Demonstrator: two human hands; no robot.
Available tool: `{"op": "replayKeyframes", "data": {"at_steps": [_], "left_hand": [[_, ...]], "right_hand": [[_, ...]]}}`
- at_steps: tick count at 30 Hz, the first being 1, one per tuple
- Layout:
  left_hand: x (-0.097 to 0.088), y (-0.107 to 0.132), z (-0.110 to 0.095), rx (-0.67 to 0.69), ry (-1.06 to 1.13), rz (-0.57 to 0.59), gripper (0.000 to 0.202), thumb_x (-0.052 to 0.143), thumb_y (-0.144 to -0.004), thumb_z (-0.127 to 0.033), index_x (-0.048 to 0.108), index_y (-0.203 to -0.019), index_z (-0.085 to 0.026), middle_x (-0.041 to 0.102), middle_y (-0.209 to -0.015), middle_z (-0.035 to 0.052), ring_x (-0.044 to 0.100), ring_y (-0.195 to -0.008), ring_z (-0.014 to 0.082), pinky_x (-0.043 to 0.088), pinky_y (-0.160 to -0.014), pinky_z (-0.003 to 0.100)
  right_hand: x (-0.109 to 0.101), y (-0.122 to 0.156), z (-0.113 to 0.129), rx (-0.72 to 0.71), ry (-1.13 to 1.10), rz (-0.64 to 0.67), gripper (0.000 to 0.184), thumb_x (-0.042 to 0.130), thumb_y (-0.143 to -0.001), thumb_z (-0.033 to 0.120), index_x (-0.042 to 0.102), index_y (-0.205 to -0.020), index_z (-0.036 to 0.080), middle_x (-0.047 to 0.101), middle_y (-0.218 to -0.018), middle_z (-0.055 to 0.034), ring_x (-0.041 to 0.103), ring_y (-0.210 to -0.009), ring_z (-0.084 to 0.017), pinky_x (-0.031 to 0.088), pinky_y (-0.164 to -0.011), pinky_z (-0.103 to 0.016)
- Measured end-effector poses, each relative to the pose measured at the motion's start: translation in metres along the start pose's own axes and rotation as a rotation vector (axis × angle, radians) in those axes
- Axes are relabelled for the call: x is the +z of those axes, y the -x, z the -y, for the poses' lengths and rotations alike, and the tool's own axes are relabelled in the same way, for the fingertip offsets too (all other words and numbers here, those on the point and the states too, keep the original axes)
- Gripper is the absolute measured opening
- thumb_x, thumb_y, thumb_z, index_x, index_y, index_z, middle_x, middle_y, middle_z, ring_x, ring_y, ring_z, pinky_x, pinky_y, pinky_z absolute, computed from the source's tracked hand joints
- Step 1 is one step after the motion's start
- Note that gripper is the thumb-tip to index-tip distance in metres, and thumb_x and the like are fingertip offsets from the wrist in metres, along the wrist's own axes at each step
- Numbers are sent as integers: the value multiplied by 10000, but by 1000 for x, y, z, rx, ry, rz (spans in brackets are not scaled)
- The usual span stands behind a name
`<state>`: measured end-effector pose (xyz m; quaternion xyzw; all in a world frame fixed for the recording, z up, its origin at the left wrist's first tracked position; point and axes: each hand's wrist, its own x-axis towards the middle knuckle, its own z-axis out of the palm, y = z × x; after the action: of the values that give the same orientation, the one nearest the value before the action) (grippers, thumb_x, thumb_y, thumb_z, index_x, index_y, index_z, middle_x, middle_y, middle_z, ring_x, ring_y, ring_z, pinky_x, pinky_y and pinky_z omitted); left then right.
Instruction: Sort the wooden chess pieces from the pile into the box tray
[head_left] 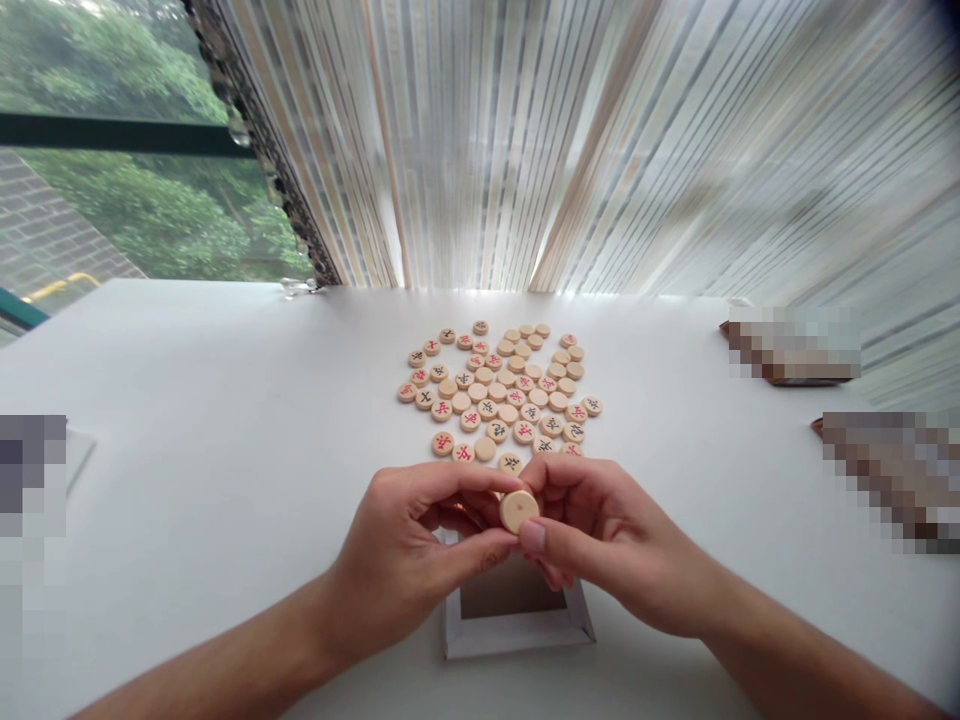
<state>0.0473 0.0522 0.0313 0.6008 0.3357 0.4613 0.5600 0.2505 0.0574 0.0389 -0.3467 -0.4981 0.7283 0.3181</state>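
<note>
Between my two hands is a round wooden xiangqi piece (519,513), its blank face turned up towards me. My left hand (420,545) pinches it from the left with thumb and index finger. From the other side, my right hand (611,535) grips it, thumb at the lower edge and fingers curled behind. Just beneath the hands lies a shallow white box (517,632) with a dark inside, partly covered by them. Beyond the hands, many loose xiangqi pieces (515,397) are spread over the table, some showing red or black characters, others blank side up.
The white table (225,430) reaches back to a striped curtain (480,150) and a window at the left. Two blurred-out brown objects, one farther back (795,350) and one nearer (885,475), stand at the right. Another blurred item (34,500) sits at the left edge.
</note>
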Motion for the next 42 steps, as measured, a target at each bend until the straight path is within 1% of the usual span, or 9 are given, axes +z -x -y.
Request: {"op": "replayKeyframes", "data": {"at_steps": [4,8,12,16,28,33,36,40,42], "left_hand": [[2,0,0,56,-89,-29,233,826,-816,-31,833,-1007,-164,849,-843,6,816,-734,130,660,-704,131],[3,0,1,109,-133,-36,210,821,-830,-42,825,-1018,-135,858,-857,31,821,-722,137,669,-705,137],[3,0,0,120,-122,-8,231,803,-840,-12,815,-1037,-133,865,-880,41,832,-745,141,668,-717,129],[2,0,-2,118,-88,7,253,807,-839,-5,812,-1054,-140,871,-920,52,841,-775,155,675,-735,139],[1,0,-2,97,-88,18,258,819,-830,-13,817,-1055,-140,860,-866,41,827,-749,145,671,-716,150],[0,1,-3,84,-74,9,257,823,-825,-29,820,-1058,-139,854,-878,56,819,-746,156,681,-717,181],[0,0,-3,102,-76,18,270,837,-820,-48,818,-1075,-137,842,-876,56,803,-746,146,677,-720,182],[0,1,0,118,-89,13,297,835,-831,-66,800,-1115,-147,825,-896,50,783,-765,135,669,-739,190],[0,1,2,132,-107,-13,252,822,-840,-62,795,-1071,-159,807,-886,41,771,-769,133,663,-736,196]], "right_hand": [[0,0,-2,21,54,-25,398,933,-804,383,602,-837,165,533,-683,53,436,-597,-76,342,-520,-183],[1,-1,-2,-18,117,-50,400,905,-832,410,587,-792,170,507,-646,60,410,-587,-80,310,-521,-202],[1,-1,0,-40,167,-57,372,845,-889,434,603,-792,169,555,-652,41,454,-577,-92,325,-521,-222],[2,1,3,-44,157,-39,365,818,-912,432,607,-779,167,585,-635,31,475,-568,-97,345,-519,-222],[0,4,5,-34,179,-34,356,813,-912,441,630,-795,158,606,-677,10,499,-573,-100,367,-517,-220],[0,2,6,-43,110,-11,354,849,-878,430,642,-807,152,614,-676,6,507,-575,-98,398,-525,-206],[0,3,6,-64,93,-9,325,864,-872,394,656,-826,148,622,-675,8,500,-577,-89,387,-533,-196],[0,4,6,-137,117,-39,240,873,-866,289,675,-837,157,620,-673,24,502,-593,-84,383,-533,-183],[0,4,6,-186,161,-57,193,872,-855,230,692,-866,161,632,-695,23,514,-612,-88,410,-550,-184]]}}
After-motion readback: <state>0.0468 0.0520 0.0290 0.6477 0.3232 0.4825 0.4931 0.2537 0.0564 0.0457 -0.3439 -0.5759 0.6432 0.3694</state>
